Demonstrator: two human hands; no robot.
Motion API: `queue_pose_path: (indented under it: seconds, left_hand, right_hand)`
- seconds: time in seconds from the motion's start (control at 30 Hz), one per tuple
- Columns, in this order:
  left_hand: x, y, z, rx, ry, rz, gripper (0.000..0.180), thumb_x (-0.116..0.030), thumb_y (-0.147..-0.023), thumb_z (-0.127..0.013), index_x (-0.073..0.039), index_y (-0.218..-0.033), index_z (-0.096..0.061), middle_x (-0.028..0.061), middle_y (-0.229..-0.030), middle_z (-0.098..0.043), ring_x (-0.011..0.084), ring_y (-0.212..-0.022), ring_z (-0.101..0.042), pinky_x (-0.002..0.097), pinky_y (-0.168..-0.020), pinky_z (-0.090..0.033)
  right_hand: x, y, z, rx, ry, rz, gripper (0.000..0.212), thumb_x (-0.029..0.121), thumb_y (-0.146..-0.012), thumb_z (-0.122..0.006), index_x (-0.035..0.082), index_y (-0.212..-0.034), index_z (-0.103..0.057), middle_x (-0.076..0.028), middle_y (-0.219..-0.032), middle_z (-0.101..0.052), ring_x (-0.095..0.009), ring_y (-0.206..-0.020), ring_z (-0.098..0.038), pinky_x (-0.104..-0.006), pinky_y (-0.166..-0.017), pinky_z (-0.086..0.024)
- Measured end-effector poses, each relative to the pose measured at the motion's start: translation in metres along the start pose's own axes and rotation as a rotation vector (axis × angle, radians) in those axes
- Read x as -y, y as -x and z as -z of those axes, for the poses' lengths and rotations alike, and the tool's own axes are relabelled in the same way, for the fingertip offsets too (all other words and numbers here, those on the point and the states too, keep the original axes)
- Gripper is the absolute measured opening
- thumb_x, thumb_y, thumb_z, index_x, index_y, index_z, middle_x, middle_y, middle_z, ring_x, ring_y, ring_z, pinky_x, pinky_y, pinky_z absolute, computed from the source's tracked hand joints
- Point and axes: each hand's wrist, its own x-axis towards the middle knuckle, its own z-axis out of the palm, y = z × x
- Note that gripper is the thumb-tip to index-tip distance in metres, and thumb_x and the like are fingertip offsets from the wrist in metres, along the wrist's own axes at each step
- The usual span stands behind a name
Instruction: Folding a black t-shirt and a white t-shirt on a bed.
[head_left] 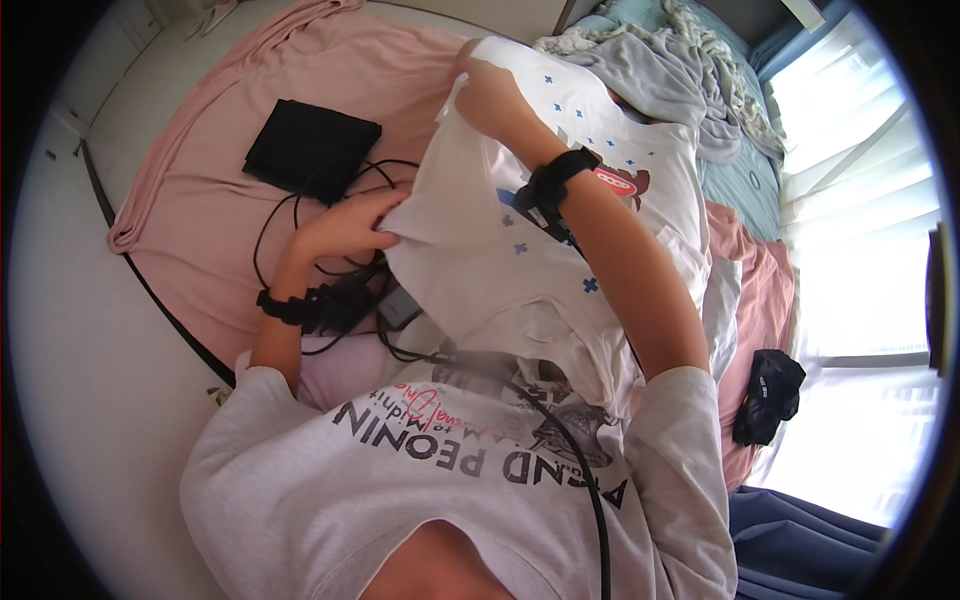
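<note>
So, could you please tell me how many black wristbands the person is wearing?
2: one black wristband on the left wrist, beside the tangled black cables, and one on the right wrist, above the white garment with blue crosses.

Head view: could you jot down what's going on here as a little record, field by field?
Setting: a pink sheet spread over a pale surface, seen from above
Left hand: gripping the lower edge of a white garment with small blue crosses
Right hand: closed on the garment's upper part, holding it up
Wrists: a dark band on each
On the sheet: a black pouch with black cables looping beside it
Right side: a grey crumpled blanket and a small black bundle
</note>
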Motion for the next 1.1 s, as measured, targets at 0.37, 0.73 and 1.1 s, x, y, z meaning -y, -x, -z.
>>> queue_pose_path:
  seconds: [0.37, 0.73, 1.1]
  left_hand:
    - [-0.064, 0.039, 0.028, -0.043, -0.087, 0.056, 0.105, -0.012, -0.069, -0.071, -0.007, -0.162, -0.022, 0.0207, -0.122, -0.064, 0.0298, -0.1, -0.067, 0.0334, -0.091, -0.052]
    - [-0.046, 0.037, 0.013, -0.079, -0.197, -0.169, 0.079, -0.006, -0.075, -0.068, -0.005, -0.149, -0.04, 0.0199, -0.123, -0.064, 0.0321, -0.106, -0.066, 0.0352, -0.092, -0.052]
    - [-0.056, 0.031, 0.011, 0.042, -0.175, -0.096, 0.055, -0.006, -0.074, -0.07, -0.007, -0.126, -0.053, 0.0121, -0.075, -0.06, 0.0274, -0.067, -0.062, 0.038, -0.065, -0.048]
  right_hand:
    - [0.016, -0.008, 0.018, -0.148, -0.018, -0.084, 0.043, 0.001, -0.089, -0.053, -0.006, -0.132, -0.055, -0.039, -0.112, -0.067, -0.051, -0.111, -0.065, -0.0502, -0.097, -0.053]
    - [0.023, 0.023, 0.045, 0.103, -0.217, -0.257, 0.09, 0.023, -0.083, -0.082, -0.003, -0.154, -0.035, -0.024, -0.108, -0.07, -0.026, -0.09, -0.072, -0.0358, -0.072, -0.059]
    - [0.003, 0.06, -0.003, 0.301, 0.172, -0.099, 0.071, 0.015, -0.089, -0.071, 0.003, -0.151, -0.039, -0.031, -0.108, -0.07, -0.043, -0.094, -0.071, -0.0456, -0.081, -0.056]
